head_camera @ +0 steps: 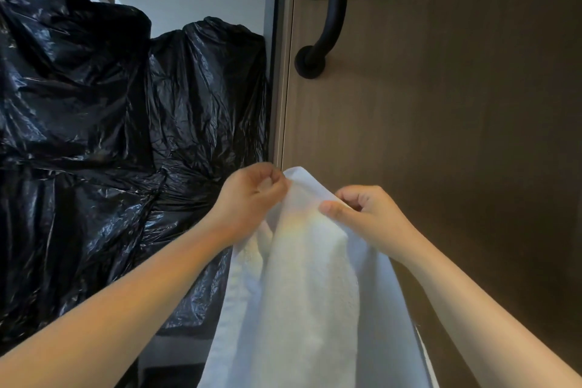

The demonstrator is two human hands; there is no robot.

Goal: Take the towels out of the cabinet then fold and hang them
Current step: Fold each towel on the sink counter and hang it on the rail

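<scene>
Both hands pinch a white towel just below the door handle. The left hand grips its top corner. The right hand grips the edge beside it.

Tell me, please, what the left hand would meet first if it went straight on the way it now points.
The towel, which the left hand pinches at its top corner. Beyond that it would likely reach the door near its left edge, though the depth between them is unclear.

Inside the open cabinet, crumpled black plastic bags sit piled against its side frame.
</scene>
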